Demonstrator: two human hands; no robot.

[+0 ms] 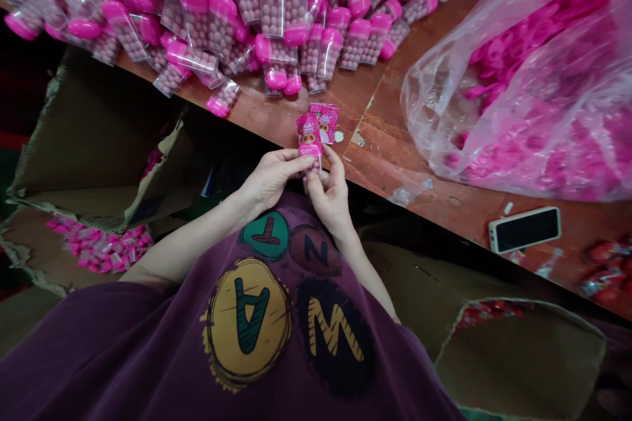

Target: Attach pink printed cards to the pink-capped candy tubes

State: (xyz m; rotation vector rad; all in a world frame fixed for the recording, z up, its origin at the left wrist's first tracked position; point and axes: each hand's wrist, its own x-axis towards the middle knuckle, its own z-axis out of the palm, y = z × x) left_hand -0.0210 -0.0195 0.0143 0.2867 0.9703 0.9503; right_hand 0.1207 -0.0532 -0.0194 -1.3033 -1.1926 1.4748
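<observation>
Between both hands, just off the table's edge, is a small clear candy container (311,156) with a pink cap and pink balls inside. My left hand (274,174) is closed on it from the left, its thumb lying across the front. From the right, my right hand (332,194) grips the lower part with thumb and fingers. A pink printed label (308,126) stands at the container's top; whether it is attached I cannot tell. Right behind it, a few similar pink printed labels (326,120) lie on the wooden table (380,145).
A large heap of similar filled containers (222,20) covers the back left. At right sit a clear plastic bag (533,85) of pink pieces and a phone (526,230). Below the edge stand an open carton (93,145), a carton of pink containers (106,247) and another carton (523,355).
</observation>
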